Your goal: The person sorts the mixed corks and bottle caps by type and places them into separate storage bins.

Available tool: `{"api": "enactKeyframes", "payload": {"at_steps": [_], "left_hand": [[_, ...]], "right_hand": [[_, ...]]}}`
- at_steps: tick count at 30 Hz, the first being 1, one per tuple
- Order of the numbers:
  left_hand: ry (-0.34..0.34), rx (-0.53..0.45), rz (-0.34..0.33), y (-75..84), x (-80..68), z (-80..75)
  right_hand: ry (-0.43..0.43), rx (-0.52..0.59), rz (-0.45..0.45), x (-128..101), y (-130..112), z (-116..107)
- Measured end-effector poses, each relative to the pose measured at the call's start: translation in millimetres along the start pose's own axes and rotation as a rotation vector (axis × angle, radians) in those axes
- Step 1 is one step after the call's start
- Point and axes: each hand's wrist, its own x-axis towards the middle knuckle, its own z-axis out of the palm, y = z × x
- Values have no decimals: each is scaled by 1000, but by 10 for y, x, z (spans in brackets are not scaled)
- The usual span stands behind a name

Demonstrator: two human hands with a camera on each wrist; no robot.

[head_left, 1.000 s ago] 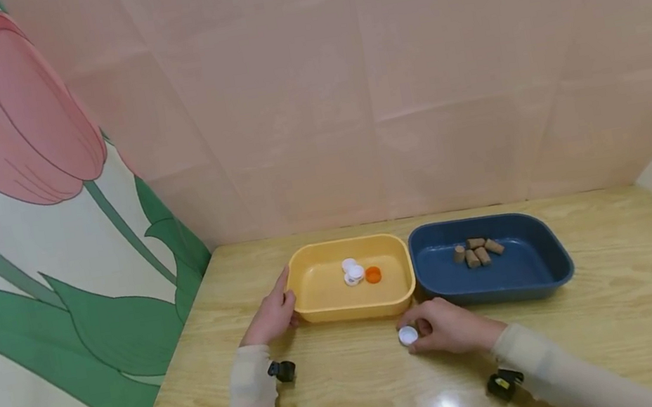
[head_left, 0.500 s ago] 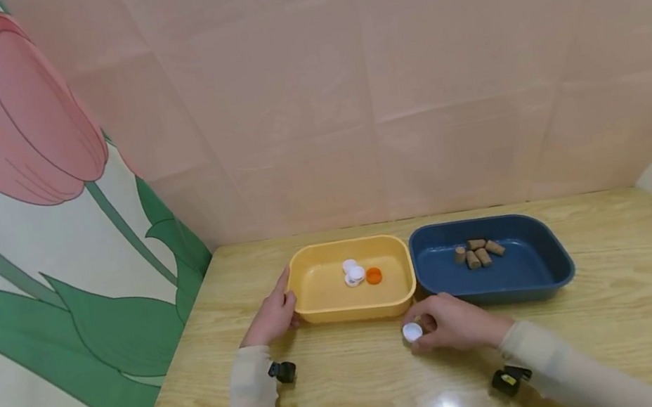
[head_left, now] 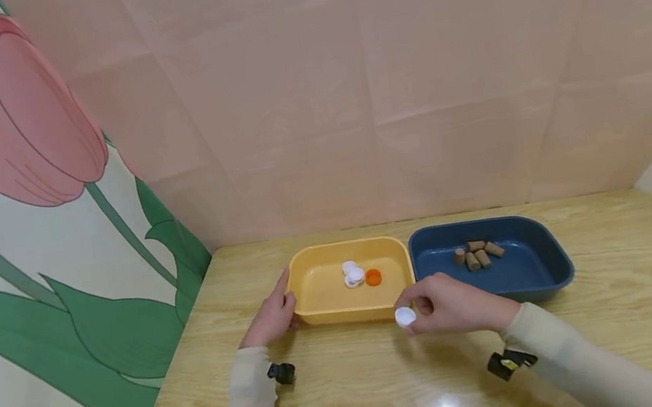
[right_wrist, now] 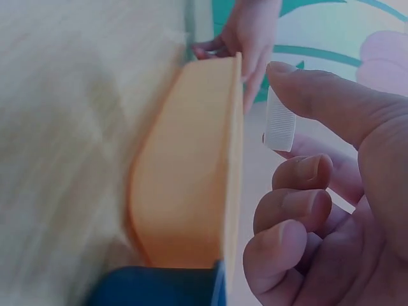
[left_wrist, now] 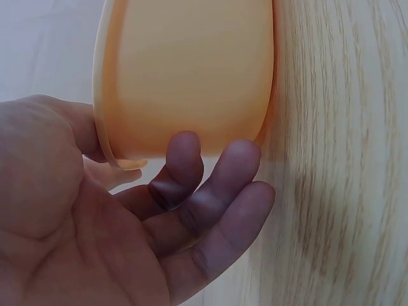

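Observation:
My right hand (head_left: 454,308) pinches a white bottle cap (head_left: 405,317) between thumb and index finger, its hollow side toward the head camera. It hovers just in front of the gap between two trays. In the right wrist view the cap (right_wrist: 280,121) shows its ribbed edge, while the other fingers curl loosely below it. At the left end of the yellow tray (head_left: 353,314), my left hand (head_left: 270,317) holds the rim. The left wrist view shows bent fingers (left_wrist: 239,166) against the tray's outer wall. Inside lie several white caps (head_left: 355,276) and an orange cap (head_left: 373,277).
Close to the yellow tray's right side stands a dark blue tray (head_left: 545,293) with several corks (head_left: 478,256) in it. Both sit toward the back of a wooden table (head_left: 344,400), before a pinkish sheet (head_left: 371,82). A tulip-patterned wall (head_left: 45,205) borders the left.
My right hand has risen off the table with the white cap and moved toward the trays' front edge. The cap has tilted slightly. My left hand stays at the yellow tray.

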Motion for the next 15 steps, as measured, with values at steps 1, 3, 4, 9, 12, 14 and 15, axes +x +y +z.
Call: {"api": "enactKeyframes", "payload": {"at_steps": [1,3,4,9,12,14,15], "left_hand": [[-2,-1,0,-5,1,0],[-3,-5,-4,-11,0,0],[-2,-6,-5,-17,-1,1],[-3,-4,2,-27,-7,4],[-6,-9,11,-16,-11,4],[-5,-7,16,-4,-13,2],[-4,-4,21,0,-11,1]], "right_hand": [[3,-3,8,22,-7,-21],[17,-17,24,76,-11,-61],[24,-28,32,107,-8,-81],[74,-60,68,287,28,-163],[85,-57,74,399,47,-196],[86,-56,71,479,54,-217],[84,-52,71,521,55,-227]]}}
